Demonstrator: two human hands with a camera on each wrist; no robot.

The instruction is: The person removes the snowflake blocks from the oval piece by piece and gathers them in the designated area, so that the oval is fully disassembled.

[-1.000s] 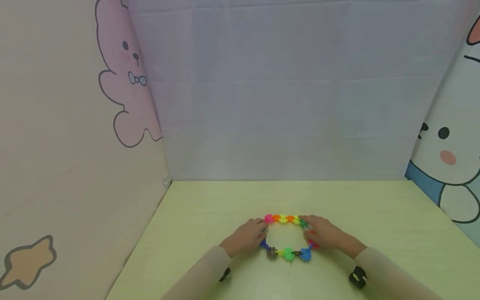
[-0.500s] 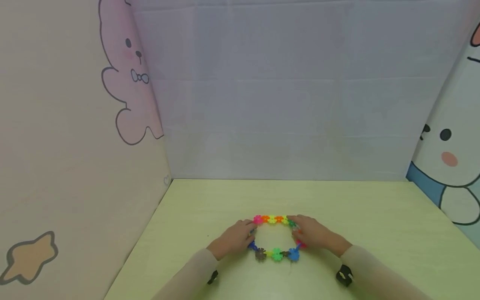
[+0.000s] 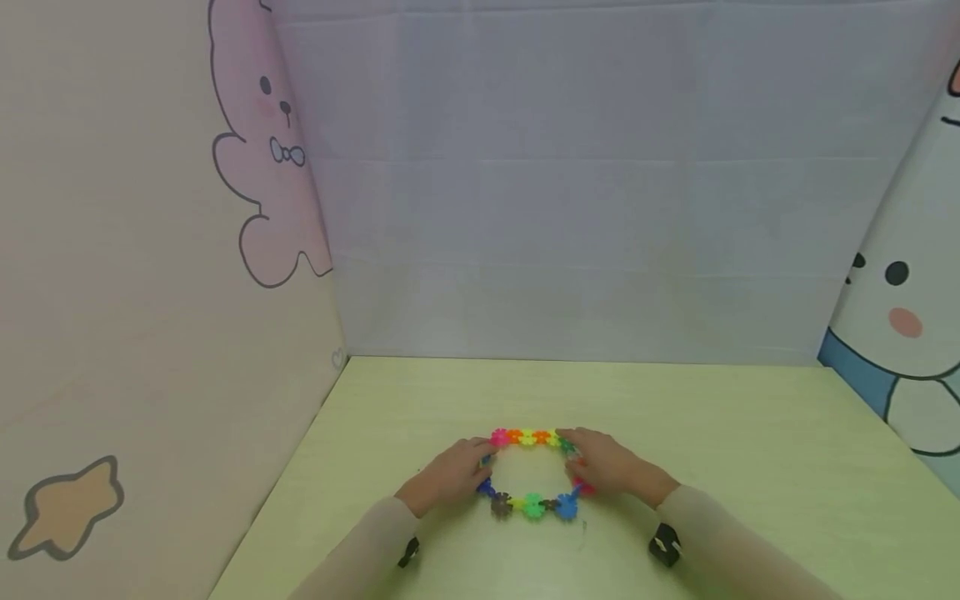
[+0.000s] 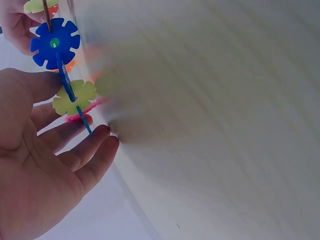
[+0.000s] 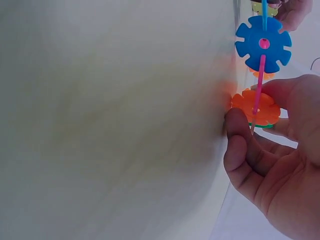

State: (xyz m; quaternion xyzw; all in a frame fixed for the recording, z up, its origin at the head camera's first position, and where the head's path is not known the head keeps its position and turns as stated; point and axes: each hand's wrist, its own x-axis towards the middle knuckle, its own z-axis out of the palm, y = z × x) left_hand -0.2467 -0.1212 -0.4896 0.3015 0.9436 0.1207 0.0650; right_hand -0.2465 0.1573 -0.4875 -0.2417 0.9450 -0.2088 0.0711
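A ring of interlocking flower-shaped plastic discs point(image 3: 534, 505) lies on the table in the head view, in pink, orange, yellow, green, blue and brown. My left hand point(image 3: 446, 473) holds its left side. In the left wrist view, the thumb meets a blue disc near a yellow-green disc point(image 4: 70, 102), with the fingers on the far side. My right hand point(image 3: 611, 462) grips the ring's right side. Thumb and fingers close around an orange disc point(image 5: 245, 107) in the right wrist view, below a blue disc point(image 5: 250, 50). The hands cover parts of both sides.
Pale yellow table point(image 3: 712, 417) surrounds the ring. A white cloth point(image 3: 570, 208) hangs behind it, and a printed cartoon wall panel point(image 3: 187, 400) borders the left. Black devices, one point(image 3: 665, 544) by the right forearm and one point(image 3: 408, 552) by the left, hang under the sleeves.
Both hands and the ring have shifted left together across the table. The ring's shape looks about the same. The head view has turned slightly.
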